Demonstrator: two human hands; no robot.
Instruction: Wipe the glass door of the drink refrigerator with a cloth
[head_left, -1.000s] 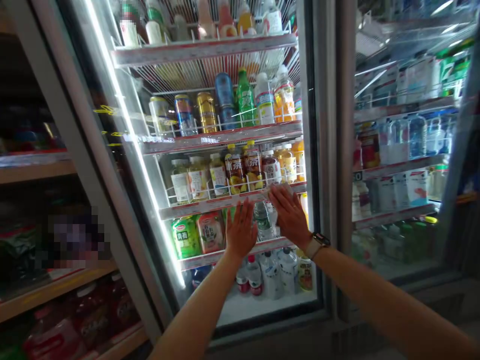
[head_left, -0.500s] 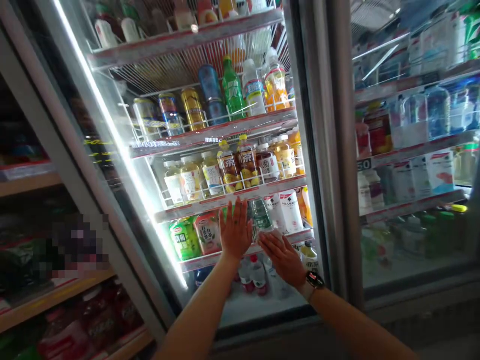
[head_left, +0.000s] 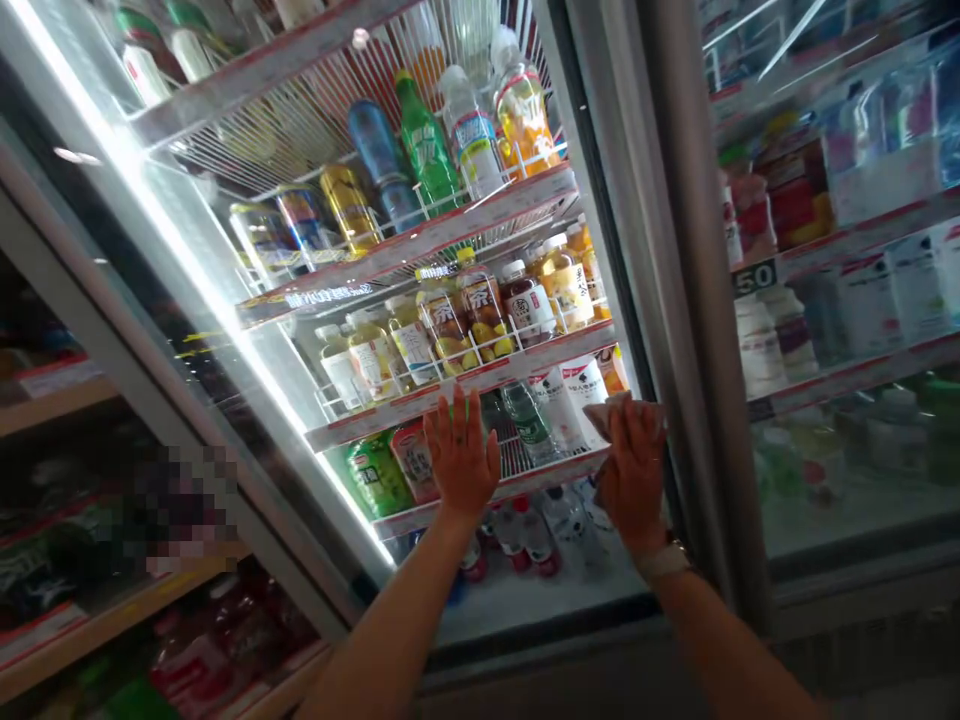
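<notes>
My left hand (head_left: 463, 455) lies flat with its fingers spread, palm against the glass door (head_left: 517, 610) of a lit drinks cooler. To the right, close to the door's metal frame (head_left: 664, 270), my right hand (head_left: 634, 475) presses a thin, pale greyish cloth (head_left: 599, 418) to the same glass. Corners of the cloth stick out on both sides of the fingers; the rest is hidden under the hand. Behind the glass between my hands stands a clear bottle with a green label (head_left: 529, 425).
Cooler shelves behind the glass hold cans (head_left: 349, 208), tea bottles (head_left: 482, 300), a green bottle (head_left: 426, 140) and white cartons (head_left: 585, 390). A second glass-fronted cooler with white boxes (head_left: 870, 305) is at the right. Wooden-edged shelves (head_left: 112, 610) with dark red bottles stand at the left.
My right hand has slid right across the glass with the cloth, from beside my left hand to near the door frame. My left hand stays flat on the glass. The view has tilted.
</notes>
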